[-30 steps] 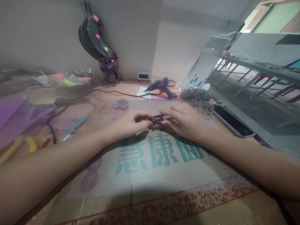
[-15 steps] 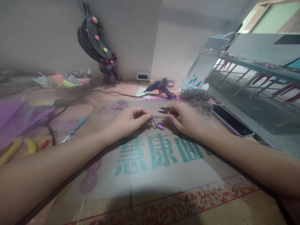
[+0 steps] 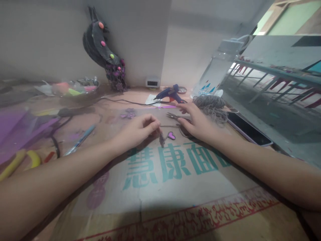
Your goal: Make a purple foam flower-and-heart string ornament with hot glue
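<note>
My left hand [image 3: 146, 129] is closed in a pinch on grey yarn [image 3: 162, 138], which hangs in a small bunch below the fingertips. Close by lies a small purple heart-shaped piece [image 3: 171, 135] with a dark edge, seemingly joined to the yarn. A strand runs from there toward my right hand [image 3: 192, 117], whose fingers are spread apart. Under that hand, a pair of scissors [image 3: 173, 115] rests on the printed cardboard [image 3: 160, 201], blades pointing left; its handles are partly covered. Farther left is a purple flower-like piece [image 3: 128, 113].
Behind stand a blue glue gun [image 3: 170, 92], a ball of grey yarn [image 3: 210, 103] and a large clear bottle [image 3: 213, 70]. A phone [image 3: 248, 129] lies right. To the left are a pen [image 3: 81, 139], a bowl [image 3: 77, 92] and a dark crescent ornament [image 3: 100, 47] against the wall.
My right hand has let go of the scissors and the yarn end, and its fingers have opened. The scissors now lie on the cardboard. My left hand has barely moved.
</note>
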A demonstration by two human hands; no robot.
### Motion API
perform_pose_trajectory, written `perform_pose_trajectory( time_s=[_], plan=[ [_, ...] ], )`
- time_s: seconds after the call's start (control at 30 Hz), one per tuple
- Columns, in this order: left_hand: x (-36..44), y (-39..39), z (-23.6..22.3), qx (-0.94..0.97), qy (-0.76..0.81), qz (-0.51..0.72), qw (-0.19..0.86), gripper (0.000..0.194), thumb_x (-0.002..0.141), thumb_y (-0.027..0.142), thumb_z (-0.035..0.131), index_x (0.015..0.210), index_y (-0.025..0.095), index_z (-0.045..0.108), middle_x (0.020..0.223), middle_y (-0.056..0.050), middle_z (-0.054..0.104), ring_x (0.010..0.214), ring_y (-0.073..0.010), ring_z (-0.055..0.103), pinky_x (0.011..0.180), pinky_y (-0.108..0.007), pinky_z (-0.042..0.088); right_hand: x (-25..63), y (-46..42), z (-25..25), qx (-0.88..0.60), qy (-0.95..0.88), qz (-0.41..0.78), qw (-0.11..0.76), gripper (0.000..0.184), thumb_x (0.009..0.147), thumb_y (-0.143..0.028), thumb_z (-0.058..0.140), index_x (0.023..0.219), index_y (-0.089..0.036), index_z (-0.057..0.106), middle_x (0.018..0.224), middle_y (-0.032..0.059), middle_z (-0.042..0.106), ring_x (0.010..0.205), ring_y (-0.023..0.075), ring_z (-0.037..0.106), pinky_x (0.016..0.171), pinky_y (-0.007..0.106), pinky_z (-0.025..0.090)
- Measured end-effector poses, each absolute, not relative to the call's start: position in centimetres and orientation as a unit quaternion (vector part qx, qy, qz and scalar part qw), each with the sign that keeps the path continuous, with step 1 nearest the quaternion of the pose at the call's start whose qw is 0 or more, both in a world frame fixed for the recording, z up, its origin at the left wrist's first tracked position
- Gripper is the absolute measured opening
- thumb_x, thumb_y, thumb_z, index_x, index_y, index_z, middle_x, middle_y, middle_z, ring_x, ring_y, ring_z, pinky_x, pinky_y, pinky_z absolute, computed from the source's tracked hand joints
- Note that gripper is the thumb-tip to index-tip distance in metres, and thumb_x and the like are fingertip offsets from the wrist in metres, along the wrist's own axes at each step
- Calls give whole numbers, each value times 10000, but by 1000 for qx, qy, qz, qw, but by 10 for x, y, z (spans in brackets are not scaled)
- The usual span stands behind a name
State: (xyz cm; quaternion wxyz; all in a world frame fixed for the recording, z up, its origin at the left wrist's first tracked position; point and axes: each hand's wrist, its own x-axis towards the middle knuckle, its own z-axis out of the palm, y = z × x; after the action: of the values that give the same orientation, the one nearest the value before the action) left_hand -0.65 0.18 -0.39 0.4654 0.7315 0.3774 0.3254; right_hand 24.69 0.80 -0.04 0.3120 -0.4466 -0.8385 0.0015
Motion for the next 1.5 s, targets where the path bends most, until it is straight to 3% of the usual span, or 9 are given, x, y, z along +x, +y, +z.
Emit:
perform_pose_trajectory(
  time_s=[0.17, 0.4, 0.53, 0.73, 0.8, 0.93, 1.1, 1.3, 1.5],
  plan=[
    [-5, -2, 1, 729, 410, 310, 452, 246, 900, 428, 602, 873, 183, 600, 817, -32, 710, 714, -162, 654, 645, -273, 479, 241, -2, 5, -407, -864, -21, 295, 306, 934, -265, 556, 1230, -198, 598, 1183, 145, 626, 1132, 300, 588, 970, 492, 478],
    [-6, -8, 9, 786, 445, 320, 287, 375, 986, 416, 411, 708, 199, 540, 678, -4, 600, 702, -184, 580, 649, -300, 401, 238, -3, 11, -417, -878, -1, 234, 355, 967, -205, 485, 1303, -178, 593, 1314, 133, 654, 1206, 276, 602, 1029, 487, 469],
    [-7, -5, 8, 788, 454, 344, 232, 330, 1000, 378, 372, 777, 198, 536, 773, -22, 613, 777, -203, 576, 718, -321, 411, 237, -5, 10, -391, -899, 17, 198, 394, 975, -216, 467, 1357, -158, 547, 1368, 131, 619, 1267, 271, 564, 1081, 509, 442],
    [-8, 0, 4, 792, 447, 350, 226, 154, 922, 285, 491, 974, 185, 597, 1027, -62, 666, 987, -225, 598, 915, -362, 447, 236, -2, 0, -360, -917, 58, 161, 512, 1006, -276, 423, 1506, -180, 367, 1528, 146, 459, 1450, 287, 369, 1163, 591, 328],
    [-8, 1, 1, 796, 448, 356, 199, 214, 876, 189, 483, 1054, 183, 602, 1098, -66, 656, 1040, -224, 588, 956, -376, 447, 236, -2, 0, -350, -918, 70, 173, 509, 1002, -256, 420, 1503, -188, 366, 1483, 137, 516, 1407, 273, 435, 1160, 577, 339],
    [-7, -2, 2, 803, 450, 336, 200, 303, 819, 119, 461, 1059, 177, 636, 1082, -58, 677, 1025, -216, 616, 940, -365, 479, 238, -5, 4, -364, -894, 42, 260, 370, 974, -185, 430, 1321, -197, 559, 1138, 95, 714, 1103, 256, 640, 1024, 497, 475],
    [-7, -8, 13, 849, 417, 264, 186, 297, 826, 161, 471, 1026, 175, 690, 1085, -69, 721, 1050, -237, 644, 950, -378, 485, 242, -3, 3, -370, -855, -10, 362, 252, 964, -133, 452, 1099, -220, 646, 1046, 86, 678, 989, 227, 631, 875, 382, 512],
    [-17, -6, 26, 876, 407, 115, 231, 348, 913, 319, 474, 1163, 230, 698, 1174, -56, 713, 1057, -242, 651, 907, -351, 484, 242, -3, 5, -384, -856, -16, 345, 186, 968, -167, 505, 986, -218, 682, 900, 53, 688, 868, 198, 627, 787, 329, 492],
    [-20, -6, 29, 886, 391, 66, 241, 221, 869, 385, 590, 969, 237, 720, 938, -31, 716, 839, -214, 646, 710, -296, 446, 240, -8, 8, -390, -866, -5, 312, 198, 977, -243, 506, 999, -190, 696, 951, 75, 740, 888, 211, 661, 814, 341, 488]
  ],
)
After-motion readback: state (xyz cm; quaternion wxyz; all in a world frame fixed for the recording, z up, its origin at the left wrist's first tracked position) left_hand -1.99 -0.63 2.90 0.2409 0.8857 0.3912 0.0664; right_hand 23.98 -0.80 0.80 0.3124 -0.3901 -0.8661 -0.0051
